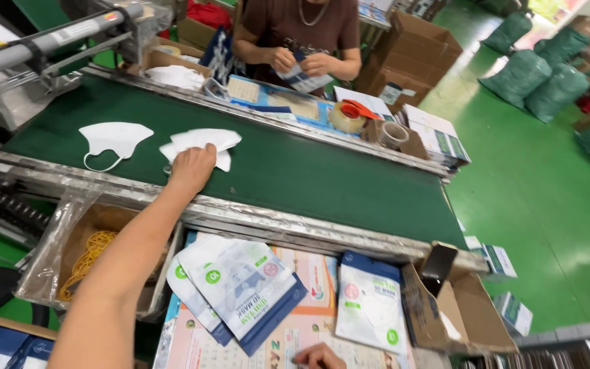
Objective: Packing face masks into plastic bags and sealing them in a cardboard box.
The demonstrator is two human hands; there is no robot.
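Printed mask pouches (244, 287) lie nearest, on the worktop (295, 342) below the green conveyor belt (295, 171), where the right hand (319, 357) rests, grip unclear. Left hand (191, 167) presses gathered white face masks (203, 143) flat on the belt; another mask (114, 139) lies left.

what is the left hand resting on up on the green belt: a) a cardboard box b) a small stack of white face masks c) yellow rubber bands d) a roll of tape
b: the left hand lies on a small stack of white masks on the green conveyor belt, with another single white mask beside it.
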